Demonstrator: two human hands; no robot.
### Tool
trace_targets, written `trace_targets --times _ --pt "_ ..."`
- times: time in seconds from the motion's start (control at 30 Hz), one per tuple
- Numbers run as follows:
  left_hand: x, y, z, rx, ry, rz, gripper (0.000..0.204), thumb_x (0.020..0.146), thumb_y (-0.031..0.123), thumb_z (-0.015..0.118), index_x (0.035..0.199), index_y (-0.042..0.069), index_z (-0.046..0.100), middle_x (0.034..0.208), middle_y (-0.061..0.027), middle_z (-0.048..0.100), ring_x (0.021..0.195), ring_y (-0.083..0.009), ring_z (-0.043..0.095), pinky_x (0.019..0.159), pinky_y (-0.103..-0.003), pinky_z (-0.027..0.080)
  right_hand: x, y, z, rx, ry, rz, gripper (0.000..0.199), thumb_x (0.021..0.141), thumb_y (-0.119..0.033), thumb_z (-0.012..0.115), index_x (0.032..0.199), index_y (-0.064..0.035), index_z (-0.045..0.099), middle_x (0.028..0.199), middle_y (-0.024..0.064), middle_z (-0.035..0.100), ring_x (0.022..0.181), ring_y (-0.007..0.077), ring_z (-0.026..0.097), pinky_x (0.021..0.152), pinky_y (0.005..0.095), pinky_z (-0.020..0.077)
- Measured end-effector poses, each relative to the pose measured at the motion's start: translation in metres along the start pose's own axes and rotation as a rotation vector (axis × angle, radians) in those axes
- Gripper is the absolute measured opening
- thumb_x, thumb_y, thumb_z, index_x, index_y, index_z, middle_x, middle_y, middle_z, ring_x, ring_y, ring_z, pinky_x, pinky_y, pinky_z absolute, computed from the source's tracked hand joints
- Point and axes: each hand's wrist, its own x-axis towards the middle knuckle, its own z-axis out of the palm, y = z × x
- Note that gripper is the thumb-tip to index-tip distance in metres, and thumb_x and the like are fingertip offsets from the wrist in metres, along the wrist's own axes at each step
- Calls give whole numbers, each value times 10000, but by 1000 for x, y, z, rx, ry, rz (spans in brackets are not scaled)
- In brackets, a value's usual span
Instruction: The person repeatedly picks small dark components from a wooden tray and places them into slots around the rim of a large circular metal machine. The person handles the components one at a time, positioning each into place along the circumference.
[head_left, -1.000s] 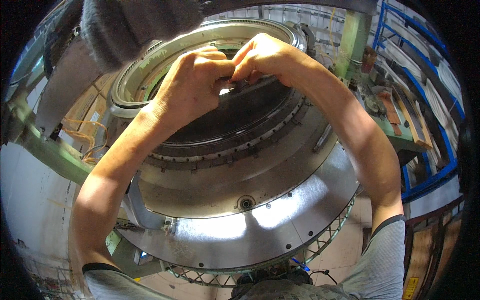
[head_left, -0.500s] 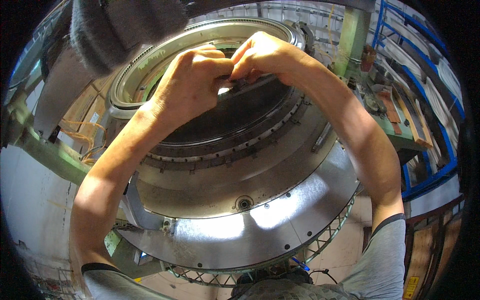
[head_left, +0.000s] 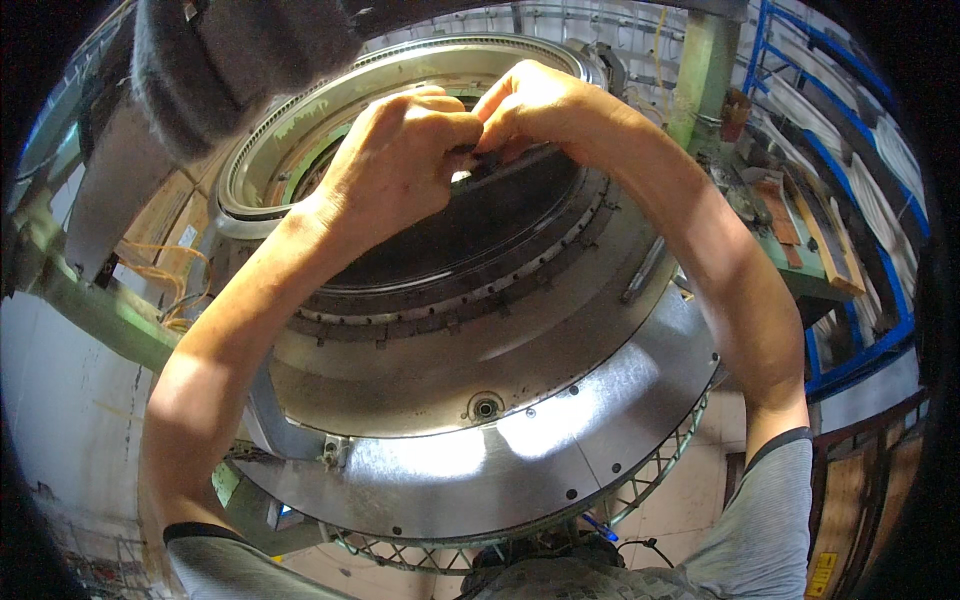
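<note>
Here, L hand [head_left: 410,150] meets R hand [head_left: 535,105], well off nr. rim [head_left: 480,518].

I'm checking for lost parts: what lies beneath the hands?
Around the left hand and right hand, a dark band of the round metal machine shows; anything directly under them is covered.

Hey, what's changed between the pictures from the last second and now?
The left hand and right hand have shifted slightly right and up in view. The fuzzy grey object at upper left has drifted left in view. No grasp or release is visible. The hands stay together above the large round metal casing.
</note>
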Motion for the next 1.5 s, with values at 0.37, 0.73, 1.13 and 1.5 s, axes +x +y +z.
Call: trace_targets --times 0.37,0.73,1.13,1.5 --pt "5 3 0 0 -10 -12 144 764 -34 749 880 13 678 839 -163 654 851 -368 683 783 -450 556 1 -1 -7 7 -50 10 255 775 -28 797 1021 42 803 857 97 762 758 157 705 720 271 577" --pt "13 2 14 -62 70 28 138 745 -70 706 814 -1 608 763 -146 560 766 -353 593 705 -442 478 -1 1 -13 9 -53 -11 206 774 -11 772 972 40 801 839 95 757 749 155 708 725 270 578" --pt "14 4 8 19 -27 -7 149 757 -19 748 890 18 691 857 -163 665 874 -368 689 812 -451 554 1 1 -14 -32 -49 -15 219 774 -2 777 984 51 802 828 94 754 752 155 717 728 275 598" --pt "14 5 9 15 -20 -31 162 762 -15 734 917 22 701 866 -168 677 923 -388 683 831 -460 551 -1 1 -16 -4 -61 -37 236 749 -24 778 974 39 808 822 95 757 742 155 723 734 277 610"
